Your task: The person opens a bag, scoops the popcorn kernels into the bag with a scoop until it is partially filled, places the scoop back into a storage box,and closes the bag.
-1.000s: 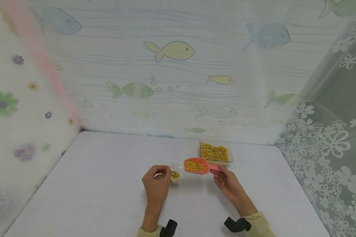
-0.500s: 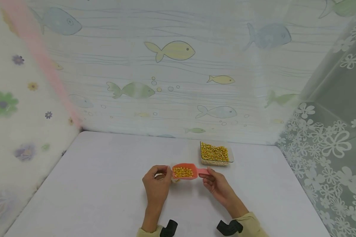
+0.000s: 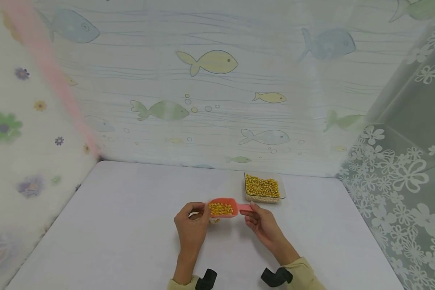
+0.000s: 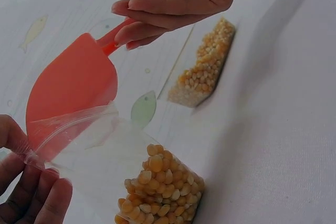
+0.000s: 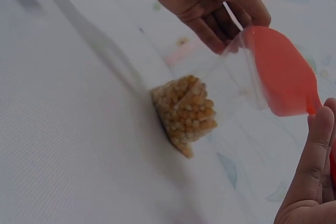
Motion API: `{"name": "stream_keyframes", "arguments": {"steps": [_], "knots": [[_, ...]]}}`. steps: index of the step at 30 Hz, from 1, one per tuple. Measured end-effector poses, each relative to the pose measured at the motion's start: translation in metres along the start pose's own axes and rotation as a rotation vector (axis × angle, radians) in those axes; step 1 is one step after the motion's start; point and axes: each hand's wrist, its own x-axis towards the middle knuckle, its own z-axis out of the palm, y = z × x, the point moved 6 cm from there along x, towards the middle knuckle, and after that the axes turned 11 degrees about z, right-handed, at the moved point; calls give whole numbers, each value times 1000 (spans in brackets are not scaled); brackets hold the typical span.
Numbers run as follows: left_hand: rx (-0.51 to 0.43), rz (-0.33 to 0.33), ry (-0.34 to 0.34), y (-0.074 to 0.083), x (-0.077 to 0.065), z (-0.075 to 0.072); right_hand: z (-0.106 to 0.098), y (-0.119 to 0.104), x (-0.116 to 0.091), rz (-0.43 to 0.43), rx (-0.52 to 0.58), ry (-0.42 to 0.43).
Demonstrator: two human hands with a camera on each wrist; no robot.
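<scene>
My right hand [image 3: 264,226] pinches the handle of a red-orange scoop [image 4: 73,87], whose bowl carries yellow corn kernels [image 3: 221,209]. The scoop's front end sits at the mouth of a clear zip bag [image 4: 100,140], behind its thin plastic in the left wrist view. My left hand [image 3: 192,225] pinches the edge of that mouth between thumb and finger. More corn kernels [image 5: 186,114] fill the bottom of the bag, which stands on the white table. From the head view the scoop covers most of the bag.
Behind the hands, a clear rectangular container [image 3: 264,199] of corn kernels stands near the table's back edge. The white table [image 3: 130,225] meets a fish-print curtain [image 3: 210,121] at the back. Flower-print sheets [image 3: 21,161] hang at the left and right.
My right hand has brought the loaded scoop leftward from beside the container to the bag's mouth, slowing over the last half second. My left hand has stayed in place, pinching the bag.
</scene>
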Motion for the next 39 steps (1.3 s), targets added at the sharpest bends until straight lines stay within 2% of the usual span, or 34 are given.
{"name": "stream_keyframes", "arguments": {"steps": [12, 17, 25, 32, 39], "knots": [[6, 12, -4, 3, 0, 0, 0, -6, -6, -94, -145, 232], [-3, 16, -9, 2, 0, 1, 3, -12, -10, -151, -228, 295], [-1, 28, -10, 4, 0, 2, 14, -28, -18, -242, -400, 338], [13, 36, -7, 6, 0, 1, 27, -43, -23, -305, -519, 309], [21, 41, -11, 6, 0, 1, 39, -52, -28, -320, -578, 288]]}}
